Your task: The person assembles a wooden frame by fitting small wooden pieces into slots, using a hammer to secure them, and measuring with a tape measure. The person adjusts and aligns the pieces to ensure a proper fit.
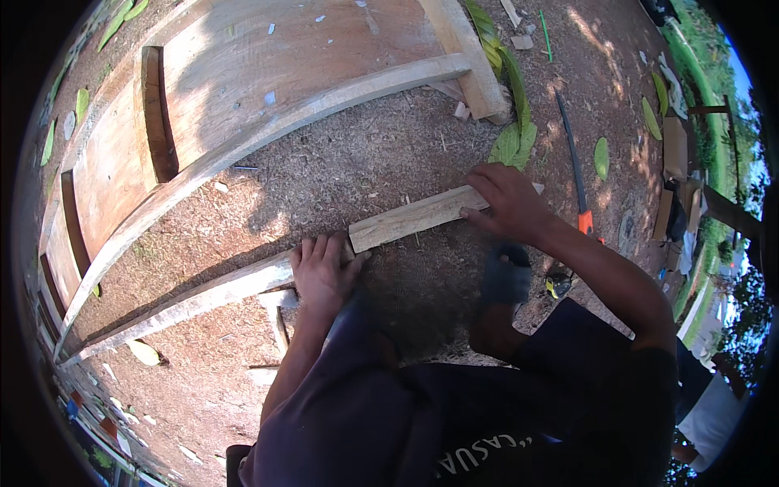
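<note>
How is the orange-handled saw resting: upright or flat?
Lying flat: the saw stretches along the ground, right of the right hand, which grips a wooden piece.

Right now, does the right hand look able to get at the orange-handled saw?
Probably yes, if the right hand lets go of the wood block: the saw lies to its right, with nothing resting on it.

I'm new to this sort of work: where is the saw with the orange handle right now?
In the head view, the saw lies on the ground, right of the right hand, beside a green leaf.
</note>
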The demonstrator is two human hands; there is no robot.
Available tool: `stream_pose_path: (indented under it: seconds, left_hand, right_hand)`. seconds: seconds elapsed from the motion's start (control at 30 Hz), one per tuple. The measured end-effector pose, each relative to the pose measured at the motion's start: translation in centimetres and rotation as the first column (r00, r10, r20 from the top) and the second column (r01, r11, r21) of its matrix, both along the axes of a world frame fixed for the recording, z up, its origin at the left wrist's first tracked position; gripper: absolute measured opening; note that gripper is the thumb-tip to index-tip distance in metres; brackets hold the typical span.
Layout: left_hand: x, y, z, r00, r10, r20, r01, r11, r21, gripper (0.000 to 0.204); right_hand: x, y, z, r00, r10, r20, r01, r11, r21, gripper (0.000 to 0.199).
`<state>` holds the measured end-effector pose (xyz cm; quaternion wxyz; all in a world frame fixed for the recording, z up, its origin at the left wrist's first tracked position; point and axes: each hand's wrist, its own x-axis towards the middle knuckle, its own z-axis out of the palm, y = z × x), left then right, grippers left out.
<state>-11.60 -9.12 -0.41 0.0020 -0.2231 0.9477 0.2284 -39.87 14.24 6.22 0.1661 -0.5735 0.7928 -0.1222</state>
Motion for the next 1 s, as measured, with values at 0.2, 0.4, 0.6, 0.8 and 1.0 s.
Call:
stream_pose_path:
  seconds: [0.2, 0.4, 0.6, 0.8, 1.0]
  left_hand:
    - [0.2, 0.2, -0.2, 1.0, 0.013, 0.018, -0.013, 1.0, -0.003, 0.055]
    - [-0.6, 0.2, 0.6, 0.996, -0.016, 0.091, 0.016, 1.0, -0.001, 0.071]
    - [-1.1, -0.2, 2.4, 0.982, -0.013, 0.186, -0.005, 0.995, 0.097, 0.079]
    - [-2.8, -1.7, 4.6, 0.986, 0.041, 0.164, -0.082, 0.965, 0.248, 0.065]
    - [-8.5, -5.0, 5.9, 0.966, 0.122, 0.23, -0.186, 0.94, 0.285, 0.043]
  right_hand:
    - [4.0, -2.6, -2.4, 0.989, 0.145, 0.008, -0.145, 0.989, 0.002, 0.07]
    - [5.0, -3.2, -3.5, 0.993, 0.104, 0.06, -0.106, 0.994, 0.035, 0.073]
    - [0.4, -1.6, -5.5, 0.967, -0.252, -0.044, 0.247, 0.964, -0.1, 0.064]
    - [-5.8, -3.0, -3.1, 0.774, -0.632, -0.024, 0.602, 0.748, -0.278, 0.07]
    - [-8.5, -6.8, -1.1, 0.701, -0.703, 0.121, 0.665, 0.706, 0.245, 0.084]
